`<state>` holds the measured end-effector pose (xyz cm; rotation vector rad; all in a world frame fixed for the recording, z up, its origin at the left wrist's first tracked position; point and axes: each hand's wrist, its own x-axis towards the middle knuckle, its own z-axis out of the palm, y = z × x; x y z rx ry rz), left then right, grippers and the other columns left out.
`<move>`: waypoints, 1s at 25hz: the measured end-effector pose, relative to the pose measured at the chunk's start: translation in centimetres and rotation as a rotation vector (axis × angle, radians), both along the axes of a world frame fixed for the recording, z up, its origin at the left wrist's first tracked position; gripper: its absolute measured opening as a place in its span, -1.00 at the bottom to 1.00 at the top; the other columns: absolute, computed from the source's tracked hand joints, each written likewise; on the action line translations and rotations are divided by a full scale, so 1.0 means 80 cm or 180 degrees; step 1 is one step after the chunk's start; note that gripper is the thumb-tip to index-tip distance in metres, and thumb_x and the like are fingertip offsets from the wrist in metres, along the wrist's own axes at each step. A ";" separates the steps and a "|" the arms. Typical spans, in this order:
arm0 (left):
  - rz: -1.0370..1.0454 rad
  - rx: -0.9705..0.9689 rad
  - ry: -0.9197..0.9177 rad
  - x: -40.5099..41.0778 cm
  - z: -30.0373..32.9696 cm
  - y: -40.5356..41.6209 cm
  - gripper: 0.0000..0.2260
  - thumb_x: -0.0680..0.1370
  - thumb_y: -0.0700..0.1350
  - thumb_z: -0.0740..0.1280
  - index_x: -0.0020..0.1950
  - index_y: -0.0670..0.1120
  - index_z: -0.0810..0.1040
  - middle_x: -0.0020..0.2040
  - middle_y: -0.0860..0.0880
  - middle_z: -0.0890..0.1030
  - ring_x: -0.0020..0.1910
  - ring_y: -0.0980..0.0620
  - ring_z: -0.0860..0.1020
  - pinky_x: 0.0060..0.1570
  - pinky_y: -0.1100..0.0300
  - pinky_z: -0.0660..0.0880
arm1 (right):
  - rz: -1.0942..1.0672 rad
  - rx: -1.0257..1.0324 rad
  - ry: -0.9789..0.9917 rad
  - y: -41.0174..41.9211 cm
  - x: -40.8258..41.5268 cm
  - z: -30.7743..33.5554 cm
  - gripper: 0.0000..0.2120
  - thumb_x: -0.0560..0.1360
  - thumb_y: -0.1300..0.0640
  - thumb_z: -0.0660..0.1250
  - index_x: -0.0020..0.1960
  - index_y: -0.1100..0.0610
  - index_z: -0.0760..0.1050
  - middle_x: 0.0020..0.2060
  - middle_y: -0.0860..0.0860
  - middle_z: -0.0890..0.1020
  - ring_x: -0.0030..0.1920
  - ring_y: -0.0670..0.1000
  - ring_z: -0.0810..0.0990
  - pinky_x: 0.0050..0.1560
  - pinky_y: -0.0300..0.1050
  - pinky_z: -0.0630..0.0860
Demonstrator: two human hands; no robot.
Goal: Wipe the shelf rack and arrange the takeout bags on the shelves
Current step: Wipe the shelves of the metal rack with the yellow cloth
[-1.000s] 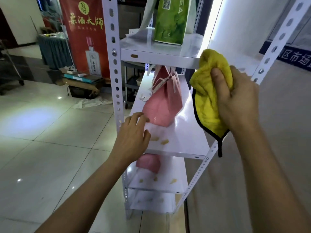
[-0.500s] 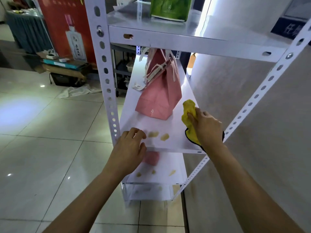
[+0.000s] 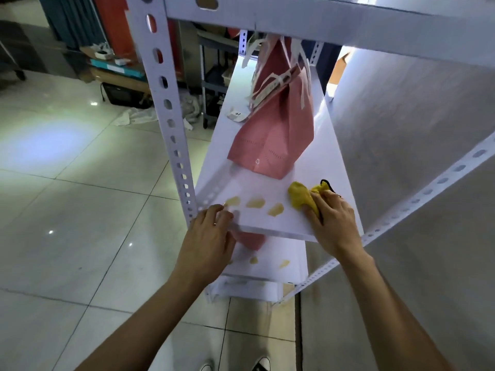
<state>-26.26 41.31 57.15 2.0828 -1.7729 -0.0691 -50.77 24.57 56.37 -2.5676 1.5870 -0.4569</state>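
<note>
1. Black-and-white shoes (image 3: 233,367) show at the bottom edge, on the tiled floor (image 3: 80,196).
2. Nearer the rack, the left hand (image 3: 207,238) rests with loosely curled fingers on the front left corner of the middle shelf (image 3: 329,167), holding nothing.
3. The right hand (image 3: 333,223) grips a yellow cloth (image 3: 301,198) and presses it onto the shelf near its front right edge.
4. Three yellowish smears (image 3: 255,203) lie in a row between the hands.
5. Just behind the cloth, a pink paper takeout bag (image 3: 276,135) with white handles stands upright on the same shelf.
6. Below, a lower shelf (image 3: 294,263) carries similar stains and part of another pink bag (image 3: 251,241).
</note>
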 end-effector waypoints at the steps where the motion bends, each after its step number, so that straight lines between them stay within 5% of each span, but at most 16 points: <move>1: -0.0017 -0.0011 -0.0047 -0.001 -0.004 0.005 -0.70 0.50 -0.21 0.34 0.24 -0.16 0.55 0.28 -0.16 0.53 0.20 -0.19 0.52 0.17 -0.04 0.49 | 0.0077 -0.0013 -0.0090 0.007 0.005 -0.007 -0.42 0.59 -0.28 -0.02 0.43 -0.02 0.45 0.40 0.09 0.46 0.36 0.24 0.42 0.41 0.19 0.29; 8: -0.0064 -0.0144 -0.0086 0.003 -0.027 0.030 -0.52 0.48 -0.24 0.36 0.41 -0.15 0.49 0.36 -0.17 0.51 0.35 -0.17 0.47 0.29 -0.01 0.46 | 0.0341 -0.0110 -0.0134 0.045 0.067 -0.021 -0.46 0.63 -0.22 -0.01 0.52 -0.02 0.33 0.44 0.12 0.44 0.42 0.21 0.38 0.40 0.17 0.31; 13: -0.0162 0.0030 -0.0093 0.018 -0.027 0.039 -0.53 0.51 -0.19 0.32 0.44 -0.14 0.46 0.46 -0.11 0.47 0.45 -0.17 0.42 0.36 -0.07 0.43 | 0.0772 -0.0072 0.0154 0.057 0.148 -0.012 -0.48 0.64 -0.23 -0.08 0.59 -0.24 0.09 0.48 0.05 0.37 0.48 0.13 0.30 0.45 0.12 0.22; 16: -0.0263 0.0057 -0.0025 0.023 -0.027 0.045 -0.52 0.52 -0.19 0.30 0.46 -0.13 0.43 0.51 -0.11 0.40 0.49 -0.13 0.36 0.37 0.01 0.41 | 0.0798 -0.0095 0.0401 0.055 0.185 -0.005 -0.51 0.65 -0.23 -0.03 0.57 -0.25 0.15 0.50 0.06 0.34 0.49 0.13 0.27 0.46 0.11 0.18; 25: -0.0261 0.0013 0.0043 0.024 -0.027 0.053 -0.66 0.50 -0.25 0.33 0.28 -0.13 0.52 0.43 -0.16 0.42 0.18 -0.17 0.54 0.04 0.12 0.51 | 0.0739 0.0022 0.0411 0.057 0.222 -0.004 -0.54 0.65 -0.20 0.01 0.54 -0.22 0.26 0.48 0.03 0.37 0.47 0.13 0.30 0.46 0.10 0.19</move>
